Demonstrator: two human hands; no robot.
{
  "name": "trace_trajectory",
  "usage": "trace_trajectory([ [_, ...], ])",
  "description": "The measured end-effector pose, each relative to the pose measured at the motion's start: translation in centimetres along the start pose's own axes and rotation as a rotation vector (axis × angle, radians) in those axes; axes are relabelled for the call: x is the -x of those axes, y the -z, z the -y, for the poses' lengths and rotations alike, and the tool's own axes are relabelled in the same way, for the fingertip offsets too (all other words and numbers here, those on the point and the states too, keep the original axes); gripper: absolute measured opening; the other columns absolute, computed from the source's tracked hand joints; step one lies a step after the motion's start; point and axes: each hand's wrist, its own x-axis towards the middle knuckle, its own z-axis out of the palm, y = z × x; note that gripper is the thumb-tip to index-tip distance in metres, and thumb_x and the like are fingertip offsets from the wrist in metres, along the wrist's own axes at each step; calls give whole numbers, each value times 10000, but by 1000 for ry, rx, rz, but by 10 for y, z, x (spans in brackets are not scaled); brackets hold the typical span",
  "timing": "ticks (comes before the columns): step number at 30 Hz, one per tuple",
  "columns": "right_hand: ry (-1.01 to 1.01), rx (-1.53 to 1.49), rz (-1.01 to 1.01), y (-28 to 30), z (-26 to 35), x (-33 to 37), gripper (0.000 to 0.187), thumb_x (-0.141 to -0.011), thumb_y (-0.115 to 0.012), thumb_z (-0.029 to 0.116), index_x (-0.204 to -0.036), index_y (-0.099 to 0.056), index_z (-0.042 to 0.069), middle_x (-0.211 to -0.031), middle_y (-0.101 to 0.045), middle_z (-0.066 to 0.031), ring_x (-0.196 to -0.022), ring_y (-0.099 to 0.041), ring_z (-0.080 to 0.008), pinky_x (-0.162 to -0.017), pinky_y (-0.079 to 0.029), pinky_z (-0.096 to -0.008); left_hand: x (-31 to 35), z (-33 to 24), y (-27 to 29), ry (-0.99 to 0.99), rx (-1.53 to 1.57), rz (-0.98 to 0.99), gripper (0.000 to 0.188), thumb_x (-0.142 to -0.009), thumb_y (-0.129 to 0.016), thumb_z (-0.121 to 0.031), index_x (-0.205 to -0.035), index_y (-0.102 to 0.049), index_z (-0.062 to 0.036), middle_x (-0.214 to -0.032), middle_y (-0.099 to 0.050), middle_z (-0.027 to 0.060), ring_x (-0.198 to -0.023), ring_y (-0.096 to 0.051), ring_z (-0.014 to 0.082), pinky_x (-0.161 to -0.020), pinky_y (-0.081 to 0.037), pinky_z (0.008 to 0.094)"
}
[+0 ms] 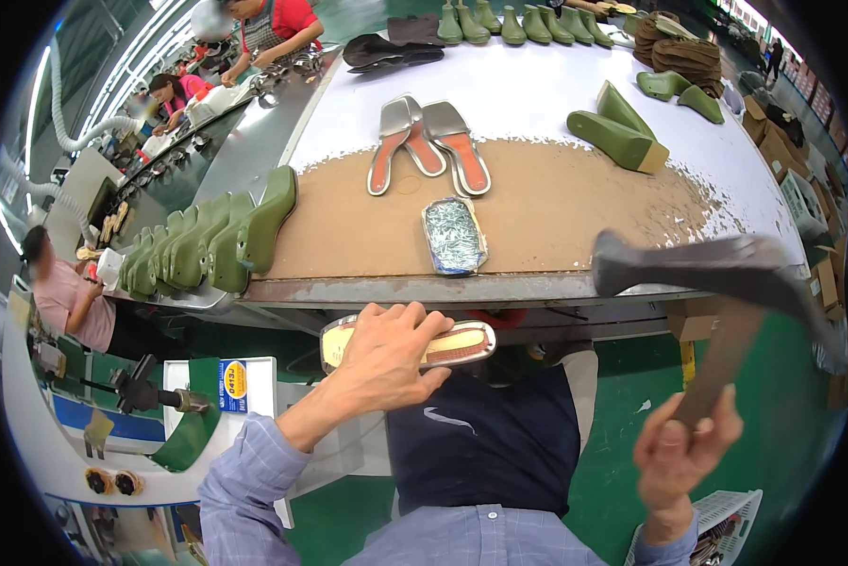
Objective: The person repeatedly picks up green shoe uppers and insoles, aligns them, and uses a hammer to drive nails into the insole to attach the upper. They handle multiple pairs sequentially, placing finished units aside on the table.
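Note:
My right hand is wrapped around the handle of a cobbler's hammer, raised at the right and smeared by motion. Across my lap lies a shoe, its yellow and brown underside facing up and a silvery rim around it. Over its middle, my left hand grips it with curled fingers, hiding that part. Beyond the shoe, near the table's front edge, small metal nails fill a shallow container. Farther back are flat slip-on sandals with silver straps and orange-red insoles.
Green shoe lasts line the table's left front; a pair lies at the right and more stand along the back. Brown pieces are stacked at the back right. A machine stands at my left. Other people work on the left.

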Motion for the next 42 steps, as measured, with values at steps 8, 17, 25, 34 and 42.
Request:
trace_trajectory([
  [8, -41, 342, -6, 2, -12, -10, 534, -1005, -603, 173, -1483, -385, 81, -936, -626, -117, -589, -549, -149, -530, -443, -273, 2, -3, 0, 37, -7, 43, 543, -778, -810, -356, -1213, -623, -89, -1049, -616, 98, -1028, -618, 290, -891, -443, 430],
  [17, 79, 329, -61, -12, -28, 17, 544, -1009, -618, 116, -1505, -396, 87, -871, -608, -37, -601, -498, -59, -512, -400, -202, 1, -2, 0, 29, 11, 41, 549, -787, -806, -365, -1223, -620, -88, -1051, -627, 100, -1039, -626, 284, -895, -439, 423],
  [25, -110, 651, 16, -32, -95, -40, 465, -894, -715, 7, -1340, -649, 124, -865, -649, -119, -696, -638, -280, -636, -511, -380, -66, 56, -1, 162, 273, -125, 301, -906, -700, -293, -1112, -751, -79, -1052, -726, 164, -1000, -691, 364, -850, -540, 466],
  [34, -134, 1001, 114, -5, -160, -61, 415, -873, -739, 80, -1268, -687, 196, -930, -662, -100, -796, -667, -326, -687, -521, -431, -148, 85, -40, 243, -77, 46, 166, -848, -722, -260, -938, -795, -141, -918, -751, 149, -885, -718, 340, -797, -559, 470],
  [42, -41, 1085, 136, 9, -191, -69, 406, -834, -776, 99, -1225, -695, 167, -983, -657, -75, -963, -612, -300, -822, -489, -432, -150, 94, -46, 150, -49, -19, 161, -829, -691, -210, -923, -769, -106, -890, -742, 164, -858, -711, 359, -766, -557, 476],
])
